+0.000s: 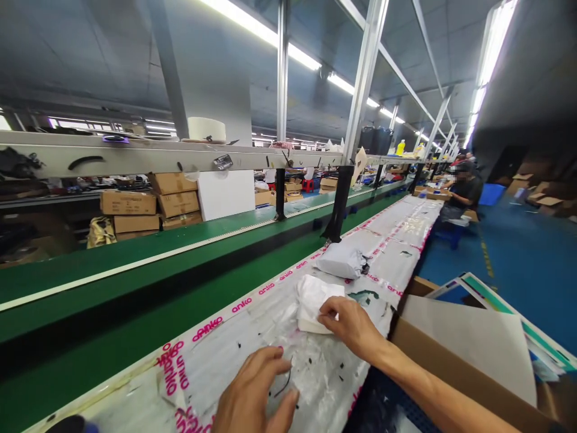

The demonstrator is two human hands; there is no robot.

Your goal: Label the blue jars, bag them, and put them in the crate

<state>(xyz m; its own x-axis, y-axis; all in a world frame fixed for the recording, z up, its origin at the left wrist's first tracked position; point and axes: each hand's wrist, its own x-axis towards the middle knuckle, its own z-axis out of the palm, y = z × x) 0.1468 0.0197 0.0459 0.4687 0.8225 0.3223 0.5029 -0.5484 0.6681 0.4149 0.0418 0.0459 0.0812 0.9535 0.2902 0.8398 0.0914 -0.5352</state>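
Note:
My right hand (349, 325) reaches in from the right, its thumb and fingers pinched at the near right edge of a soft white folded cloth (311, 304), which may be tissue. The cloth lies on the plastic-covered worktop (265, 325). Nearer to me, my left hand (255, 391) hovers over the worktop with its thumb and fingers apart and nothing between them. A thin dark curved strand (283, 385) lies beside its fingers. Just beyond the cloth rests a pale grey plastic bag (340, 260) with a dark bunched end.
A green conveyor belt (180, 304) runs along the left. On the right stands an open cardboard box (451, 355) with printed sheets. Metal posts (365, 78) rise beside the belt. A seated person (464, 186) works farther down. A dark round object (72, 424) sits bottom left.

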